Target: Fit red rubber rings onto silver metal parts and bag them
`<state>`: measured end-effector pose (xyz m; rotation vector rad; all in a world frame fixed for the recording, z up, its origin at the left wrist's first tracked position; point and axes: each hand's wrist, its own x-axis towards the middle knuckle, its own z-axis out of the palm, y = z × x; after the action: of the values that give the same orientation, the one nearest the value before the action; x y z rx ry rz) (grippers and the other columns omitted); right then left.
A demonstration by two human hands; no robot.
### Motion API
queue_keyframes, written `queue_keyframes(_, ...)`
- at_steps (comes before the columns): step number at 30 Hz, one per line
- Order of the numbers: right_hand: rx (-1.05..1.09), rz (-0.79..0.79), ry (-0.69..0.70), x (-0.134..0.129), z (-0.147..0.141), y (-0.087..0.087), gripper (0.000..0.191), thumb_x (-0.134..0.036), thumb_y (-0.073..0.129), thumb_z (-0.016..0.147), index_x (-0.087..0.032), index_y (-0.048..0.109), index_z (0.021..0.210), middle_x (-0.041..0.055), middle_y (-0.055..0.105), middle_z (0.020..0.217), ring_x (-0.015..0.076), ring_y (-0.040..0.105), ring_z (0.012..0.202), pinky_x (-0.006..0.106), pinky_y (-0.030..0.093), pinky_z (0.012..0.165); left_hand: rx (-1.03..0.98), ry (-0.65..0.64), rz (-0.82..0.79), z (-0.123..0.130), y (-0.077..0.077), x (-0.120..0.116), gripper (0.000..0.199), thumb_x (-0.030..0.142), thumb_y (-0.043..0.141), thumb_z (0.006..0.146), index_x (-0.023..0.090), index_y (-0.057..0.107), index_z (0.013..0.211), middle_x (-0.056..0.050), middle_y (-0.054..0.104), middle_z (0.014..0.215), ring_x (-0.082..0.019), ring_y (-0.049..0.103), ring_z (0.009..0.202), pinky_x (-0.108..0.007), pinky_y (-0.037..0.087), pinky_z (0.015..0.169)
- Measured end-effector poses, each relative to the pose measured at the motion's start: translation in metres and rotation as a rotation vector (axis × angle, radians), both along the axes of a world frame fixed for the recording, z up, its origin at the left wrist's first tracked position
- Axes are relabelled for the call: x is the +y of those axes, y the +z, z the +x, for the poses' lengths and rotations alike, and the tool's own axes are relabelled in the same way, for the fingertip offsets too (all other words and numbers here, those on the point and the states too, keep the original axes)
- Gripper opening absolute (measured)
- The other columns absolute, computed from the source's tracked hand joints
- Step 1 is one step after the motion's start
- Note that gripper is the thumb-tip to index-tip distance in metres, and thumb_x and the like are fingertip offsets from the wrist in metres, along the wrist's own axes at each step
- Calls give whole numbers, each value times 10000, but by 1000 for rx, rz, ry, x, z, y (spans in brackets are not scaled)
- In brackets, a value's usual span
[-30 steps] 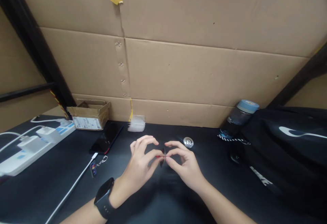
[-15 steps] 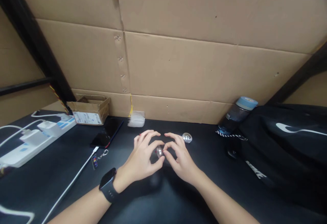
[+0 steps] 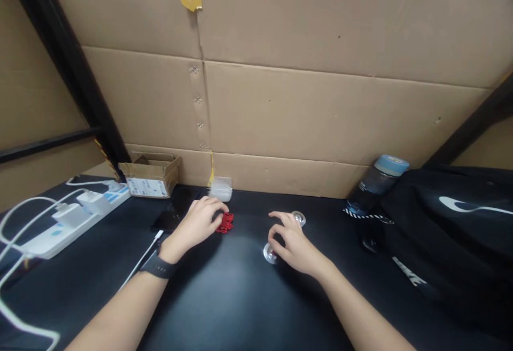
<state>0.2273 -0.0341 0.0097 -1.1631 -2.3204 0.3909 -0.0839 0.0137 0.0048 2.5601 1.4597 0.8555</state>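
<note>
On the black table, my left hand point(image 3: 200, 221) reaches over a small cluster of red pieces point(image 3: 226, 223), its thumb and fingers apart at the left edge. My right hand point(image 3: 296, 247) has its thumb and a curled finger together at a round, clear disc-like piece point(image 3: 269, 254); a bit of red shows at the disc's edge, and the fingertips partly cover it. A second round, clear piece point(image 3: 299, 218) lies just behind my right hand, partly hidden by its fingers.
At left are a white power strip point(image 3: 56, 238) with plugs and cables, an open cardboard box point(image 3: 149, 180) and a dark phone point(image 3: 168, 219). A translucent packet point(image 3: 220, 188) lies by the cardboard wall. A bottle point(image 3: 371, 185) and black bag point(image 3: 452, 244) stand at right.
My hands have moved apart. The left one has left the clear piece and gone left to the red cluster, now exposed; the right one has shifted right with the piece. The view has shifted slightly.
</note>
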Motion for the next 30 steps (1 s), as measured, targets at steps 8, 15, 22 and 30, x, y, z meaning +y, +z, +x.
queue_keyframes(8,-190,74,-339,31,44,-7,331,-280,621,860,-277,603,1191,105,548,1371,325,465,1264,504,402,956,64,-75,-42,-3,-12,3,65,310,697,827,261,731,853,-36,680,942,-239,598,978,-342,413,857)
queue_keyframes(15,-180,-8,-431,54,73,-20,344,-242,638,804,-240,628,1148,85,683,1148,286,600,1059,409,430,905,119,-57,-75,3,-13,2,64,270,681,854,250,732,822,-40,675,951,-232,574,974,-341,392,858)
queue_keyframes(22,-85,-60,-323,56,76,-20,299,-203,656,760,-249,654,1055,40,713,1011,226,658,928,325,477,838,69,-76,-70,8,-8,-1,89,275,630,909,247,682,843,-12,684,964,-216,583,976,-337,366,855)
queue_keyframes(30,46,4,-302,56,76,-16,281,-167,661,760,-233,671,1034,41,704,1017,218,643,943,378,480,907,-91,-155,-18,25,-1,-10,90,308,610,953,252,671,918,12,725,979,-184,629,966,-344,346,889)
